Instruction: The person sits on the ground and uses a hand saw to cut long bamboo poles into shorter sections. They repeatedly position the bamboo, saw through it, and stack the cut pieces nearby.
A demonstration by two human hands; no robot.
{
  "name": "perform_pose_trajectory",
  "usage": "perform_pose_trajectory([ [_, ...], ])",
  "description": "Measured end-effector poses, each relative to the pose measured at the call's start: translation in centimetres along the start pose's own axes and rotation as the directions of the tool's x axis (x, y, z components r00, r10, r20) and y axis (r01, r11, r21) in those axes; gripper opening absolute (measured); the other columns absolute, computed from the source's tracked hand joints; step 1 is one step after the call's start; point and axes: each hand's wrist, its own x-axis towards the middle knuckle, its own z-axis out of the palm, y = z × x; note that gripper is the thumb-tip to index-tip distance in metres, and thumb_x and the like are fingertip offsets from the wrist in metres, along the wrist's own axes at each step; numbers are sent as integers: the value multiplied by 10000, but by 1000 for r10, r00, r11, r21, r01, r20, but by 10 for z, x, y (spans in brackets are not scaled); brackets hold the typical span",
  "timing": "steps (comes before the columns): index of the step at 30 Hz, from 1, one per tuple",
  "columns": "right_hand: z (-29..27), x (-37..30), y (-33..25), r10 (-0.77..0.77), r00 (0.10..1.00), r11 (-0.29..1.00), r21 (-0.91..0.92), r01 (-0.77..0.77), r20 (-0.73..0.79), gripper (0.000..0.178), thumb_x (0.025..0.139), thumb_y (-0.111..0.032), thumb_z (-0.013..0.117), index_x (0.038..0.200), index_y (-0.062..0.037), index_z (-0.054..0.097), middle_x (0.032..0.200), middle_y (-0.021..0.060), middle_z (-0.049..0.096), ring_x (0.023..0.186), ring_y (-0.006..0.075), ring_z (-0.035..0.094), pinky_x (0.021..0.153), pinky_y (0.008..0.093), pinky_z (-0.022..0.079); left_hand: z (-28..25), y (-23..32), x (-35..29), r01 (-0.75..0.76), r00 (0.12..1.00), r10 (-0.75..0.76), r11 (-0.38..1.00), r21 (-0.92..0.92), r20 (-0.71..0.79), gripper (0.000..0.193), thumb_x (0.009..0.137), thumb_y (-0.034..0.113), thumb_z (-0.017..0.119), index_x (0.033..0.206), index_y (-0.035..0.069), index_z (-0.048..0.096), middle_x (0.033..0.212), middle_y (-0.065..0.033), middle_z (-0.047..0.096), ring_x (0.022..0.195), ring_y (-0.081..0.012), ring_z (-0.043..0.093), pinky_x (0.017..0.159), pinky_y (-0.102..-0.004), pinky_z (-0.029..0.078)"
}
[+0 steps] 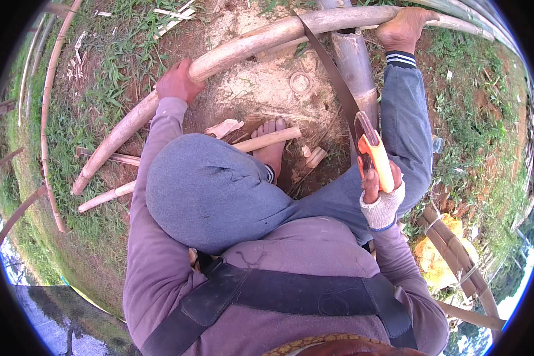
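Observation:
My left hand [181, 82] is wrapped round a long, pale bamboo pole [243, 50] that curves across the upper part of the head view. In my right hand [380, 187], which wears a whitish glove with bare fingers, is the orange handle [378, 160] of a handsaw. The saw's long, dark blade [332, 71] slants up and left, its far end at the pole. My bare right foot [400, 29] presses on the pole further right. Under the pole lies a thicker, greyish bamboo log [353, 56].
Pale sawdust [243, 89] covers the soil below the pole. A split bamboo piece [267, 139] crosses my left foot [271, 155], with offcuts [314, 156] beside it. More poles [52, 107] lie at the left. A yellow-orange net bag [433, 255] and tied strips [457, 255] are at the right.

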Motion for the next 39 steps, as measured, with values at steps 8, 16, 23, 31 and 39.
perform_pose_trajectory([
  [8,100,173,-32,40,996,998,46,-37,-74,332,999,-300,745,1069,21,698,800,226,726,757,382,744,672,442,567,-6,13,6,6,1000,-6,1000,-4,20,690,754,423,900,1358,207,644,1241,-96,747,1122,-352,734,983,-481,582],
  [16,-1,17,-4,-105,994,994,-2,105,40,249,991,-168,709,1164,11,701,914,122,723,842,298,722,753,390,557,0,-1,-3,-31,998,31,999,-15,-50,776,746,453,881,1443,227,625,1177,-158,766,1092,-375,745,955,-501,590],
  [23,123,192,-21,-36,987,999,-24,33,-154,366,1010,-355,714,1060,8,723,784,232,710,721,412,726,652,478,572,-9,18,6,2,1000,-2,1000,-23,9,702,746,413,902,1376,233,649,1245,-113,751,1118,-357,739,959,-486,593],
  [31,10,16,-16,-69,996,997,24,70,-56,231,974,-84,721,1176,27,699,1019,173,703,829,323,732,717,412,579,7,-3,1,-20,997,18,999,-35,-71,702,726,428,884,1353,205,660,1230,-144,757,1106,-394,739,948,-519,589],
  [39,113,171,-21,102,992,995,25,-100,-74,342,981,-332,755,1085,-11,703,800,221,731,756,407,737,667,477,575,4,8,10,-46,997,46,999,4,-57,701,736,413,872,1372,221,647,1197,-154,763,1078,-398,747,932,-529,595],
])
